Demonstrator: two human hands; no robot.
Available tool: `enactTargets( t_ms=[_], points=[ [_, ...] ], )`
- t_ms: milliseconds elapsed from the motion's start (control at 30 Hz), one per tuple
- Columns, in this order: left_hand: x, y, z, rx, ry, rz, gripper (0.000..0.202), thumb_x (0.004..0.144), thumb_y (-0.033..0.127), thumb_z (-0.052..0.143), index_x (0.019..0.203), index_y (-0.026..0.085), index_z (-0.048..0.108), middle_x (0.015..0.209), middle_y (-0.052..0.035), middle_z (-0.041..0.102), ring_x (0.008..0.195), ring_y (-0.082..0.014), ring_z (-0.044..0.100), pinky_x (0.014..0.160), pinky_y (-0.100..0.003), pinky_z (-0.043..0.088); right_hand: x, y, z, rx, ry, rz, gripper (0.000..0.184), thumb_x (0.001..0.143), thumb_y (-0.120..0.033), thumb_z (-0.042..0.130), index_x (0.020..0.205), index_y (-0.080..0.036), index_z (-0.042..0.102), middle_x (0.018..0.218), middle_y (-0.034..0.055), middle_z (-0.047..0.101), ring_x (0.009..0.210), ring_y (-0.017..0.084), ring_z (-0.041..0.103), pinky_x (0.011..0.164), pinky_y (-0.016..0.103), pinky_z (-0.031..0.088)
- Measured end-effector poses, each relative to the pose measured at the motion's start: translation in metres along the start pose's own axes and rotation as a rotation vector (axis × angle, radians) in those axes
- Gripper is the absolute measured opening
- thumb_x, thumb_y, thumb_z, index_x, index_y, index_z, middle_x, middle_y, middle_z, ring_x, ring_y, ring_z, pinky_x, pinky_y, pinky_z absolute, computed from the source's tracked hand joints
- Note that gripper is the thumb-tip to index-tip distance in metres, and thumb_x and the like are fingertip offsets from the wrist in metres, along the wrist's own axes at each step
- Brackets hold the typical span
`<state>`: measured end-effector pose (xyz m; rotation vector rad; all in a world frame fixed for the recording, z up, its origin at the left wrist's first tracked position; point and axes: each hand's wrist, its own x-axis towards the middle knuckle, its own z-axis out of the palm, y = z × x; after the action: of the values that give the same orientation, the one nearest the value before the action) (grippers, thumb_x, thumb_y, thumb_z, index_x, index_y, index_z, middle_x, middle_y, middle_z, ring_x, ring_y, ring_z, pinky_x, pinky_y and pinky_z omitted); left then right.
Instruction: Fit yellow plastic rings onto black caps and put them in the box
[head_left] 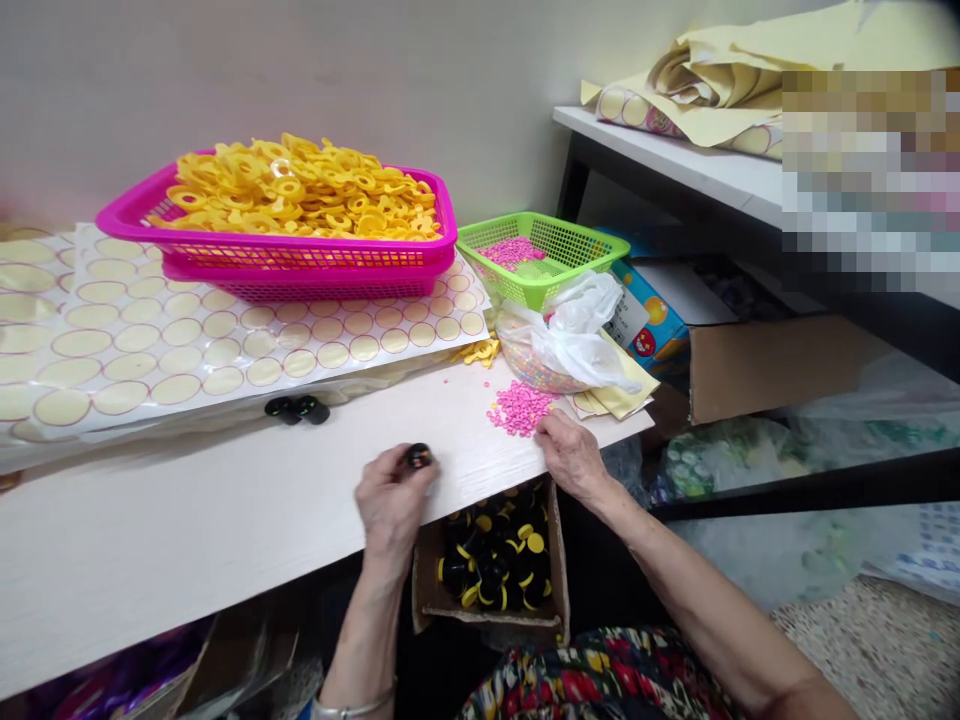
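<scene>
My left hand (391, 500) is closed around a small black round part (418, 457) with a yellow-orange spot, held just above the white tabletop (225, 510). My right hand (570, 452) rests at the table's right edge, its fingertips pinched at a small heap of pink beads (520, 407). Two more black parts (297, 409) lie on the table to the left. Below the table edge, between my arms, an open cardboard box (491, 560) holds several black-and-yellow parts.
A pink basket (285, 262) heaped with yellow rings sits on sheets of round stickers (150, 340). A green basket (541, 262) holds pink beads, beside a plastic bag (570, 340) of mixed beads. Shelving with crumpled paper (720, 80) and boxes stands at right.
</scene>
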<state>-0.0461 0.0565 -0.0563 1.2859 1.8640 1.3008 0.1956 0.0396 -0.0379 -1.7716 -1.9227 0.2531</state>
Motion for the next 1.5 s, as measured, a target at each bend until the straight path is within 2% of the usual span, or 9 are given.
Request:
enactTargets(
  t_ms=[133, 267, 400, 533, 700, 933, 1067, 1333, 1500],
  points=[
    [-0.021, 0.013, 0.031, 0.051, -0.201, 0.223, 0.027, 0.055, 0.024, 0.070, 0.082, 0.021, 0.068, 0.080, -0.0018, 0.063, 0.076, -0.0177, 0.056, 0.072, -0.030, 0.046, -0.008, 0.009, -0.002, -0.019, 0.071, -0.131, 0.019, 0.081, -0.010, 0.041, 0.070, -0.017, 0.055, 0.074, 0.0033, 0.051, 0.071, 0.014, 0.048, 0.065, 0.024, 0.035],
    [-0.026, 0.016, 0.041, 0.095, -0.200, 0.360, 0.023, 0.060, 0.025, 0.068, 0.083, 0.021, 0.067, 0.078, -0.0008, 0.064, 0.078, -0.0177, 0.054, 0.074, -0.031, 0.045, -0.016, 0.019, -0.001, -0.054, 0.091, -0.310, 0.022, 0.081, -0.008, 0.040, 0.069, -0.017, 0.056, 0.074, 0.0049, 0.054, 0.071, 0.014, 0.048, 0.066, 0.025, 0.036],
    [-0.025, 0.012, 0.042, 0.108, -0.196, 0.418, 0.022, 0.062, 0.026, 0.068, 0.084, 0.020, 0.066, 0.079, -0.0010, 0.064, 0.079, -0.0173, 0.053, 0.073, -0.030, 0.045, -0.021, 0.024, 0.004, -0.089, 0.137, -0.390, 0.021, 0.083, -0.008, 0.039, 0.075, -0.015, 0.057, 0.078, 0.0074, 0.057, 0.073, 0.016, 0.048, 0.068, 0.028, 0.037],
    [-0.025, 0.009, 0.042, 0.093, -0.194, 0.416, 0.024, 0.062, 0.027, 0.069, 0.085, 0.020, 0.066, 0.080, -0.0007, 0.064, 0.079, -0.0171, 0.053, 0.073, -0.030, 0.045, -0.020, 0.025, 0.007, -0.022, 0.143, -0.333, 0.017, 0.084, -0.012, 0.042, 0.077, -0.015, 0.058, 0.077, 0.0073, 0.057, 0.074, 0.017, 0.050, 0.069, 0.029, 0.038],
    [-0.025, 0.009, 0.043, 0.068, -0.202, 0.386, 0.027, 0.060, 0.027, 0.070, 0.086, 0.020, 0.066, 0.081, -0.0008, 0.064, 0.079, -0.0170, 0.055, 0.073, -0.030, 0.047, -0.019, 0.025, 0.002, 0.229, 0.062, -0.241, 0.006, 0.081, -0.017, 0.052, 0.077, -0.017, 0.056, 0.076, 0.0037, 0.056, 0.074, 0.015, 0.051, 0.070, 0.028, 0.038],
    [-0.024, 0.006, 0.043, 0.064, -0.228, 0.353, 0.037, 0.056, 0.028, 0.073, 0.091, 0.020, 0.066, 0.086, -0.0018, 0.063, 0.082, -0.0185, 0.057, 0.077, -0.032, 0.048, -0.021, 0.025, -0.004, 0.437, 0.063, -0.108, 0.006, 0.081, -0.015, 0.050, 0.079, -0.018, 0.054, 0.077, 0.0019, 0.051, 0.074, 0.013, 0.050, 0.069, 0.025, 0.039],
    [-0.023, 0.005, 0.043, 0.078, -0.233, 0.354, 0.038, 0.055, 0.030, 0.074, 0.091, 0.021, 0.066, 0.086, -0.0018, 0.064, 0.084, -0.0194, 0.057, 0.078, -0.033, 0.048, -0.016, 0.019, -0.004, 0.327, 0.031, -0.091, 0.008, 0.082, -0.017, 0.048, 0.083, -0.019, 0.057, 0.082, 0.0029, 0.051, 0.077, 0.014, 0.050, 0.070, 0.025, 0.038],
    [-0.024, 0.008, 0.042, 0.092, -0.229, 0.348, 0.033, 0.056, 0.028, 0.074, 0.088, 0.021, 0.066, 0.083, -0.0014, 0.063, 0.080, -0.0184, 0.057, 0.075, -0.032, 0.049, -0.010, 0.005, 0.002, -0.117, -0.060, -0.095, 0.019, 0.086, -0.019, 0.043, 0.072, -0.018, 0.056, 0.078, 0.0021, 0.051, 0.070, 0.013, 0.046, 0.064, 0.025, 0.030],
    [-0.024, 0.008, 0.042, 0.083, -0.242, 0.364, 0.029, 0.059, 0.030, 0.071, 0.087, 0.022, 0.066, 0.083, -0.0011, 0.063, 0.081, -0.0183, 0.057, 0.076, -0.032, 0.047, -0.010, -0.003, -0.008, -0.229, -0.171, -0.058, 0.020, 0.088, -0.018, 0.037, 0.076, -0.018, 0.052, 0.081, 0.0024, 0.053, 0.069, 0.013, 0.047, 0.062, 0.027, 0.026]
  ],
)
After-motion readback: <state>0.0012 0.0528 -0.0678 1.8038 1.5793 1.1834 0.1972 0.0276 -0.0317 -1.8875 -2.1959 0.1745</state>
